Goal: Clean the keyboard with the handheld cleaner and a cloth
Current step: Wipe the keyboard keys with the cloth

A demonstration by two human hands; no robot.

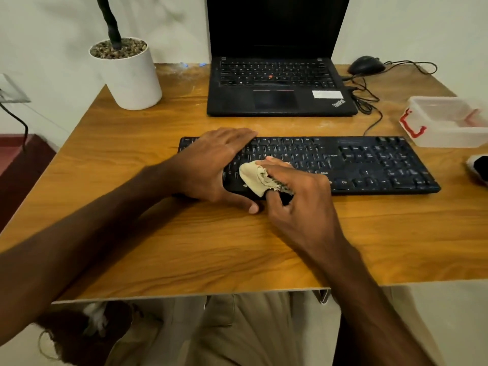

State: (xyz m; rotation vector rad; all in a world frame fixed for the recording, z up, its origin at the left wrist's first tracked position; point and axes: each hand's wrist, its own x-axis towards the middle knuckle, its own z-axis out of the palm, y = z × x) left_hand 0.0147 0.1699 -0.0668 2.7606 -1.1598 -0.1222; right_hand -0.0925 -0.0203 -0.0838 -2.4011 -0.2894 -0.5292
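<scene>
The fingers (280,163) of the right hand (303,196) are curled tight round the cloth (257,178), thumb underneath, and on my feed I see the beige wad pressed onto the lower key rows left of the middle of the keyboard (369,162). The left hand (211,165) lies flat over the keyboard's left end, its fingers (237,136) straight and together, the thumb down on the surface (184,247) at the keyboard's near edge. The keyboard sits across the middle of the surface, running toward the right edge. A black laptop (277,83) stands open at the far edge, with a mouse (365,64) toward the far right corner and a white plant pot (132,75) at the far left corner. A clear plastic container (449,122) rests at the right edge.
</scene>
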